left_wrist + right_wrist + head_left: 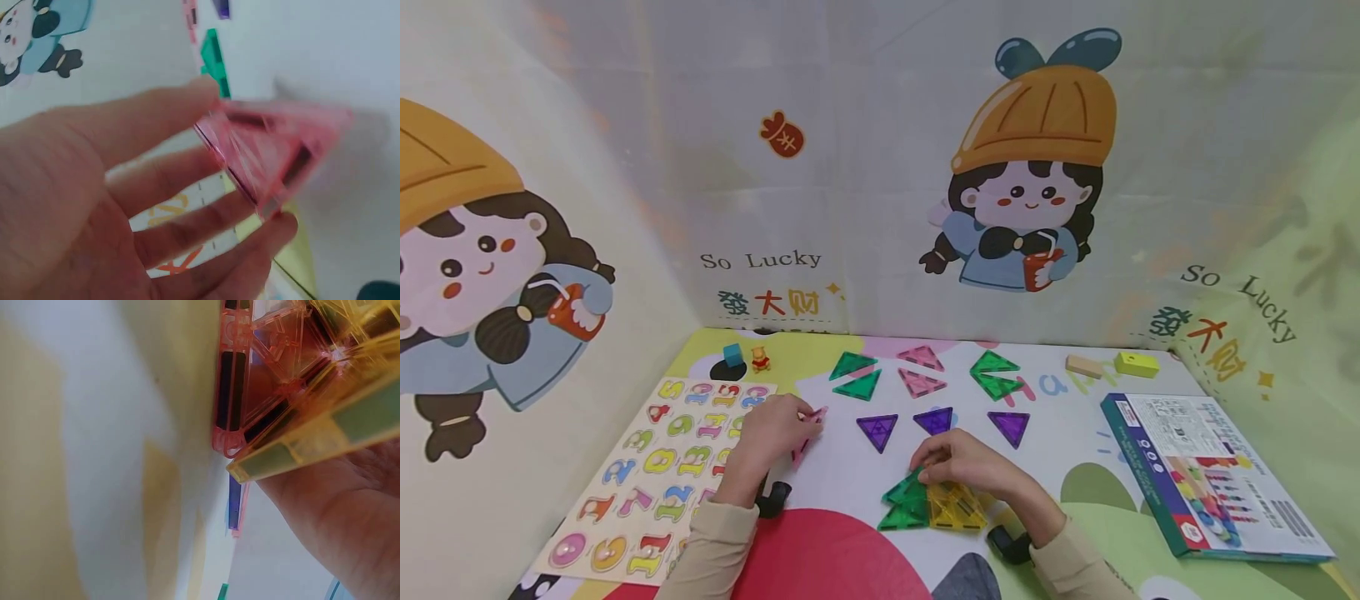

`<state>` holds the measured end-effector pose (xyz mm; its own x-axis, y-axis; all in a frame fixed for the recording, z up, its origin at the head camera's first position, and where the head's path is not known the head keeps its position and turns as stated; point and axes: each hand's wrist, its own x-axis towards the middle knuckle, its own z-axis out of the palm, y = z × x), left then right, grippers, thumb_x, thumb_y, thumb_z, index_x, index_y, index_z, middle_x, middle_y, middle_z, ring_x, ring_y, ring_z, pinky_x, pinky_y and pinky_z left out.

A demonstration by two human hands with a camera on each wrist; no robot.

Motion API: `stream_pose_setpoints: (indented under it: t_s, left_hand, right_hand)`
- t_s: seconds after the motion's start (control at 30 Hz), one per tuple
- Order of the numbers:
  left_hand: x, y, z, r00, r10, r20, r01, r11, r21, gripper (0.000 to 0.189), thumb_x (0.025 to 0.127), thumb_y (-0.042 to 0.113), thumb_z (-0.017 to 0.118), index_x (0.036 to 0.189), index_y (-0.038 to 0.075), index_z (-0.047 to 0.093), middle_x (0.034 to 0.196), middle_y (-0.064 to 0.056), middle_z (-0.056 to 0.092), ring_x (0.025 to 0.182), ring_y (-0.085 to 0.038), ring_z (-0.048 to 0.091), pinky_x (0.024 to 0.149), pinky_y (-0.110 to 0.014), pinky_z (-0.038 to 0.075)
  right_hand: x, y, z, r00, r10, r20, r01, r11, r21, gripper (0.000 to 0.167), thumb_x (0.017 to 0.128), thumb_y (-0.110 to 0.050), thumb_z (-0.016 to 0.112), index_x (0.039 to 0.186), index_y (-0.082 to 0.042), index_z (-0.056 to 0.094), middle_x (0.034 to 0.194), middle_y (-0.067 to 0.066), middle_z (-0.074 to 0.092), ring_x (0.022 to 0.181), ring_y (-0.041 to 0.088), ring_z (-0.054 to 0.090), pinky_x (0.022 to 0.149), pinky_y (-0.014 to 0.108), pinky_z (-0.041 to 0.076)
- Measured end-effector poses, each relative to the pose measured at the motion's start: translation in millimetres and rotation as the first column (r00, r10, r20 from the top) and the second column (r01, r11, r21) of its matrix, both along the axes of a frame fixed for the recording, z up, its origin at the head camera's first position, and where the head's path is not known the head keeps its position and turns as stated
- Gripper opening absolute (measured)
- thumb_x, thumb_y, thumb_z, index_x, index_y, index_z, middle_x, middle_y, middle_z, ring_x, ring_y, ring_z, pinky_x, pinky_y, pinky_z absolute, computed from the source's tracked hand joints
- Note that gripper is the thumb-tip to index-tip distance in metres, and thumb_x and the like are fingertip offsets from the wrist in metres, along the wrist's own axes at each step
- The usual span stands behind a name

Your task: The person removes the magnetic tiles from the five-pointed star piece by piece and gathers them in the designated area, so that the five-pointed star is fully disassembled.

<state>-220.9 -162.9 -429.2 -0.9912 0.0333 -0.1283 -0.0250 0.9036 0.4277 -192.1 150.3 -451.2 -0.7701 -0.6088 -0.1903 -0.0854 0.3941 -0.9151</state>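
Observation:
My left hand (pixel 775 427) pinches a translucent pink triangular magnetic tile (pixel 269 150) between thumb and fingers, raised beside the number board. Blur softens the tile in the left wrist view. In front of my right hand (pixel 966 458) stands a pointed structure of magnetic tiles, with a green side (pixel 908 504) and a yellow side (pixel 955 508). The right thumb and curled fingers grip it near its top. From the right wrist, a yellow tile (pixel 312 447) crosses in front of that palm, and a pink tile (pixel 232 387) shows next to it.
Three purple triangles (pixel 877 431) lie ahead of the hands, with green (pixel 855 385) and pink tiles (pixel 921 382) behind. A number puzzle board (pixel 651 433) is at left, a boxed set (pixel 1217 475) at right. Blocks (pixel 1137 364) and a small bear figure (pixel 761 359) sit farther back.

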Motion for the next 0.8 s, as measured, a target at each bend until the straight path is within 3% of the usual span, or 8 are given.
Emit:
stream_pose_setpoints:
  t_s: [0.3, 0.4, 0.47, 0.53, 0.6, 0.67, 0.73, 0.8]
  left_hand:
    - [1.3, 4.9, -2.1, 0.993, -0.022, -0.114, 0.006, 0.991, -0.136, 0.044, 0.081, 0.03, 0.081, 0.119, 0.009, 0.071, 0.11, -0.011, 0.067, 0.097, -0.024, 0.06, 0.08, -0.047, 0.054]
    - [4.4, 12.4, 1.5, 0.994, -0.061, -0.096, 0.056, 0.997, -0.053, 0.043, 0.082, 0.032, 0.081, 0.119, 0.014, 0.072, 0.108, -0.008, 0.067, 0.093, -0.022, 0.059, 0.071, -0.04, 0.055]
    - [7.7, 20.6, 3.7, 0.989, -0.141, -0.048, 0.143, 0.989, 0.038, 0.039, 0.082, 0.036, 0.08, 0.115, 0.018, 0.073, 0.103, -0.003, 0.068, 0.089, -0.019, 0.058, 0.068, -0.034, 0.052]
    - [12.4, 31.3, 3.6, 0.97, -0.242, 0.023, 0.237, 0.962, 0.133, 0.036, 0.081, 0.041, 0.08, 0.11, 0.021, 0.075, 0.095, 0.003, 0.068, 0.085, -0.015, 0.056, 0.065, -0.03, 0.048]
    - [17.7, 42.6, 1.0, 0.936, -0.344, 0.072, 0.328, 0.928, 0.176, 0.033, 0.08, 0.046, 0.08, 0.102, 0.023, 0.076, 0.087, 0.008, 0.067, 0.081, -0.013, 0.056, 0.066, -0.029, 0.045]
    - [23.2, 54.1, -3.4, 0.91, -0.402, 0.103, 0.376, 0.904, 0.203, 0.031, 0.078, 0.049, 0.08, 0.095, 0.023, 0.076, 0.081, 0.01, 0.066, 0.076, -0.011, 0.056, 0.064, -0.029, 0.045]
    - [27.6, 64.1, -9.2, 0.901, -0.421, 0.107, 0.397, 0.898, 0.19, 0.03, 0.076, 0.05, 0.082, 0.09, 0.024, 0.074, 0.076, 0.012, 0.065, 0.07, -0.01, 0.056, 0.061, -0.029, 0.045]
    - [30.9, 72.8, -14.0, 0.903, -0.416, 0.102, 0.394, 0.901, 0.183, 0.031, 0.073, 0.049, 0.084, 0.088, 0.024, 0.073, 0.073, 0.012, 0.063, 0.067, -0.009, 0.056, 0.059, -0.028, 0.044]
  right_hand:
    - [0.3, -1, 0.8, 1.0, -0.005, -0.002, 0.005, 1.0, 0.012, 0.017, 0.091, -0.017, 0.068, 0.104, -0.008, 0.074, 0.097, 0.009, 0.073, 0.083, 0.015, 0.059, 0.072, 0.028, 0.051]
    - [0.1, -1, 1.4, 1.0, -0.016, -0.01, 0.016, 1.0, 0.015, 0.018, 0.09, -0.017, 0.068, 0.104, -0.007, 0.074, 0.098, 0.009, 0.073, 0.084, 0.015, 0.06, 0.072, 0.028, 0.051]
    - [-0.1, 0, 1.5, 0.999, -0.032, -0.013, 0.032, 0.999, 0.017, 0.018, 0.09, -0.017, 0.069, 0.105, -0.006, 0.073, 0.098, 0.009, 0.074, 0.084, 0.015, 0.061, 0.073, 0.029, 0.051]
    - [-0.4, 0, 1.7, 0.998, -0.054, -0.02, 0.055, 0.998, 0.019, 0.019, 0.09, -0.017, 0.069, 0.105, -0.005, 0.073, 0.097, 0.009, 0.074, 0.085, 0.016, 0.062, 0.075, 0.029, 0.051]
    - [-0.8, 1, 1.8, 0.997, -0.077, -0.027, 0.077, 0.997, 0.023, 0.02, 0.09, -0.017, 0.07, 0.105, -0.005, 0.073, 0.095, 0.009, 0.073, 0.085, 0.016, 0.062, 0.076, 0.029, 0.051]
    - [-1.2, 1, 2.0, 0.995, -0.096, -0.031, 0.097, 0.995, 0.027, 0.02, 0.089, -0.017, 0.07, 0.105, -0.005, 0.073, 0.093, 0.009, 0.073, 0.083, 0.017, 0.062, 0.076, 0.029, 0.051]
    - [-1.5, 1, 2.2, 0.993, -0.109, -0.037, 0.11, 0.993, 0.033, 0.02, 0.089, -0.018, 0.071, 0.104, -0.006, 0.073, 0.091, 0.008, 0.072, 0.082, 0.017, 0.061, 0.075, 0.029, 0.051]
    - [-1.8, 2, 2.3, 0.992, -0.118, -0.039, 0.12, 0.992, 0.033, 0.02, 0.088, -0.018, 0.071, 0.104, -0.006, 0.073, 0.09, 0.007, 0.071, 0.081, 0.017, 0.061, 0.074, 0.029, 0.051]
